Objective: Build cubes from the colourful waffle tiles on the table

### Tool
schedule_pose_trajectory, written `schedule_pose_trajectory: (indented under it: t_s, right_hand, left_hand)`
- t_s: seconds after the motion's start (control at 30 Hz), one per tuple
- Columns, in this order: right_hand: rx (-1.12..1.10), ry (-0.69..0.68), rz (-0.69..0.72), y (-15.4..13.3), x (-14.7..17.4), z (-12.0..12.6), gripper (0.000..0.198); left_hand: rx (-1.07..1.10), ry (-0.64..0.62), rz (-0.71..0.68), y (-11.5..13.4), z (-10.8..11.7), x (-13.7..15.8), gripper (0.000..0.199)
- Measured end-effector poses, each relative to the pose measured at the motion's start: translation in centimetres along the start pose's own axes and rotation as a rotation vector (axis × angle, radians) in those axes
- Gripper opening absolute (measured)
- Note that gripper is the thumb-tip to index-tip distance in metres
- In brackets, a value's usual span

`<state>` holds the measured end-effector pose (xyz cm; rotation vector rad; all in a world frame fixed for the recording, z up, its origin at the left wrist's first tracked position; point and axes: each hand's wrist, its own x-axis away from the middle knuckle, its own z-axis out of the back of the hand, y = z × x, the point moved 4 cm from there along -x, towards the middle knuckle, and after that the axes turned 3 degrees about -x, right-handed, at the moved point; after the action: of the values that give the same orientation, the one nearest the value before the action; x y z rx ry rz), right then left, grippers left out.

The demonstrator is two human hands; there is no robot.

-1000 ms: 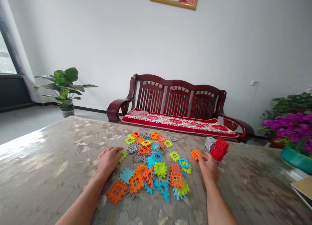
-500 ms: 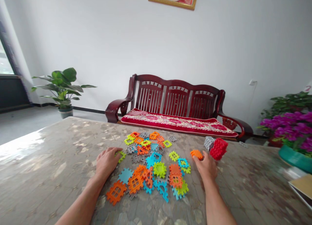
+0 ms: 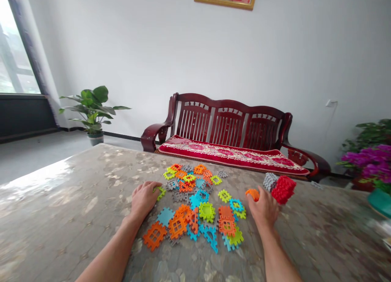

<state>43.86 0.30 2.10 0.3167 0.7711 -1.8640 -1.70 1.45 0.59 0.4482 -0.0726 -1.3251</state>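
Head view: right hand grasps orange stack; grey stack, red stack seem done; left hand touches lime tile, grip unclear; other tiles lie unstacked.

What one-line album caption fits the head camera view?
Left fingers at a lime-green piece, right fingers at some orange plastic, with colourful notched pieces spread between them on a patterned table.

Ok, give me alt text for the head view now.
A left hand touches a green piece and a right hand an orange piece, either side of colourful notched pieces on a table. A red block sits beside the right hand; a bench stands beyond.
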Motion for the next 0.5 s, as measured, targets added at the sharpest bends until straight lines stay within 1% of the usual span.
schedule_pose_trajectory:
  t_s: [0.07, 0.1, 0.17, 0.23, 0.3, 0.37, 0.43, 0.5]
  right_hand:
    - [-0.193, 0.017, 0.174, -2.2, 0.5, -0.1, 0.048]
    - [-0.3, -0.008, 0.264, -3.6, 0.9, -0.2, 0.044]
    - [-0.488, -0.12, 0.427, -6.8, 2.2, -0.2, 0.036]
    - [-0.595, -0.267, 0.571, -10.0, 3.9, 0.4, 0.03]
    - [-0.654, -0.401, 0.688, -12.8, 5.6, 1.3, 0.034]
    - [-0.673, -0.499, 0.788, -14.8, 7.3, 2.4, 0.039]
    - [-0.664, -0.562, 0.866, -16.0, 8.6, 3.2, 0.041]
    - [-0.634, -0.599, 0.924, -16.5, 9.6, 3.3, 0.038]
  left_hand:
    - [-0.003, -0.014, -0.006, 0.0, -0.1, 0.0, 0.039]
    - [-0.004, -0.021, -0.007, 0.0, -0.1, -0.1, 0.04]
    - [-0.004, -0.027, -0.004, 0.1, 0.0, 0.0, 0.04]
    - [-0.002, -0.023, 0.005, 0.2, 0.1, 0.0, 0.039]
    - [-0.001, -0.014, 0.014, 0.3, 0.2, 0.1, 0.038]
    - [-0.001, -0.005, 0.017, 0.3, 0.2, 0.1, 0.037]
    - [0.001, -0.004, 0.016, 0.4, 0.2, 0.1, 0.037]
    - [0.005, -0.009, 0.016, 0.4, 0.2, 0.1, 0.037]
